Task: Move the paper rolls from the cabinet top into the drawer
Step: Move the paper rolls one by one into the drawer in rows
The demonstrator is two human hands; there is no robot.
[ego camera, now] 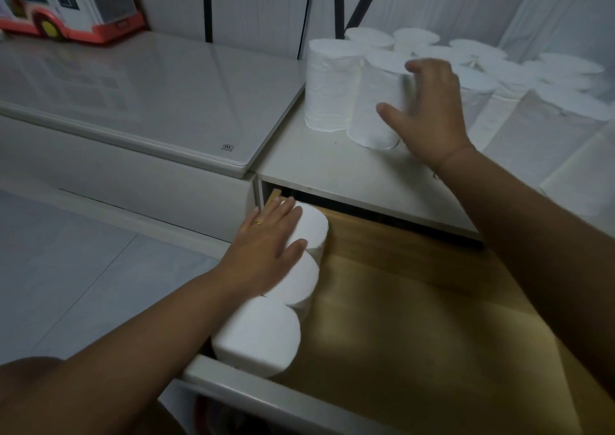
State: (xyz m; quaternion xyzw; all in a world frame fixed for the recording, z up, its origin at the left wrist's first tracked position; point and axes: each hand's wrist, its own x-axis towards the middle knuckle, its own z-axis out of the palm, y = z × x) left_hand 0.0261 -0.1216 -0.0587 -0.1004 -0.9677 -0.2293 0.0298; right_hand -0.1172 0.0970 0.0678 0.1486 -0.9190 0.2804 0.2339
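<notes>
Right hand (429,115) is spread open, gripping nothing yet, thumb and fingers right at the side of the front paper roll (372,101) on the cabinet top (332,168). That roll stands upright, long axis vertical, just left of my palm, so I'd guess a sideways wrap does it. Left hand (266,241) lies flat on the rolls (263,334) in the drawer (416,318) (three in a row along its left side), well apart, so right is nearer.

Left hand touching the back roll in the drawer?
Touching. Head view: the left hand lies flat, fingers straight, on top of the back paper roll in the drawer.
</notes>
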